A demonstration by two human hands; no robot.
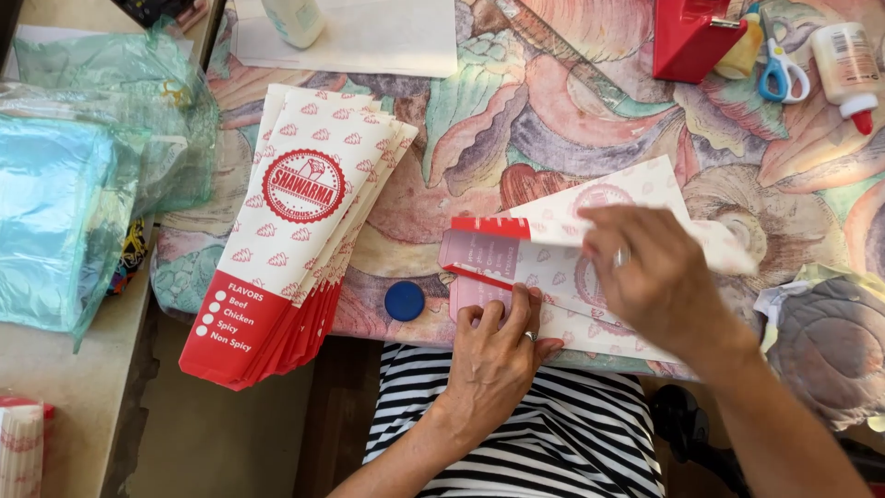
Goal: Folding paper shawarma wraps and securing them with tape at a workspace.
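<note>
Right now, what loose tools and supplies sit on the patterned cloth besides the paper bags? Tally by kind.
Scissors: 1
Glue bottle: 1
Red tape dispenser: 1
Blue cap: 1
White bottle: 1
Total: 5

Paper bag (pixel 553 267): white paper with small pale red motifs and a faint round red emblem, seen from the unprinted or reverse side so the print looks washed out. Lies flat on the worktop near its front edge, long axis running slightly up to the right. Left end bears a solid red band, folded over as a flap with a sharp red edge; pinkish inner panel shows below the fold. Upper right part fans out toward the worktop's middle. Right end and centre partly hidden. Bottom edge reaches the worktop's front edge.
</note>
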